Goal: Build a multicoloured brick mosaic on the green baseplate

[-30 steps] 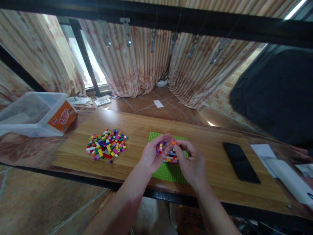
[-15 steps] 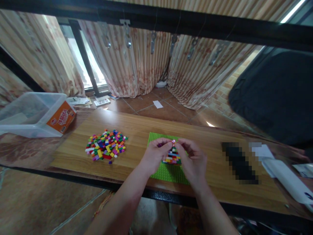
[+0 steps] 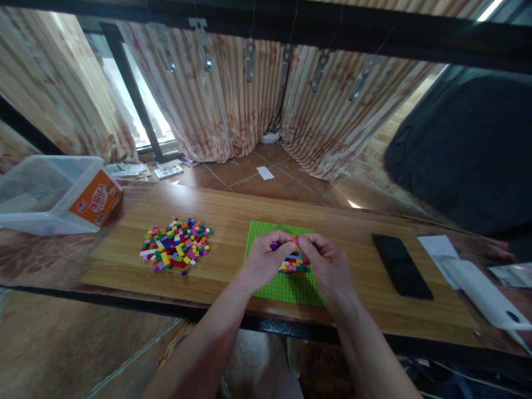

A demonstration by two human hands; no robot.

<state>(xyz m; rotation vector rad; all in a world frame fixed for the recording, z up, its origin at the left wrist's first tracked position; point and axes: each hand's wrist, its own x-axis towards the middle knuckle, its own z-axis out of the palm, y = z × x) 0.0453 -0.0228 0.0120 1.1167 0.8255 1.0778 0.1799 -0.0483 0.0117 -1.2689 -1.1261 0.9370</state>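
Observation:
My left hand and my right hand meet over a green studded baseplate. Thumbs and fingertips of both are pinched together around small toy bricks, pinkish and orange, mostly covered by the fingers. A dark purple brick shows by the fingers of my left hand. Below the fingertips, a multicoloured brick build stands on the baseplate, its upper part partly hidden by my hands. To the left lies a heap of loose coloured bricks on the wooden board.
A clear plastic bin with an orange label stands at the far left. On the right lie a black phone, white paper and a white elongated device. A dark bar with hanging metal clips crosses above. Curtains hang behind.
The camera view has shifted slightly, moving the scene a little up and left. Both hands stay pinched at the same place over the build, with slight finger movement.

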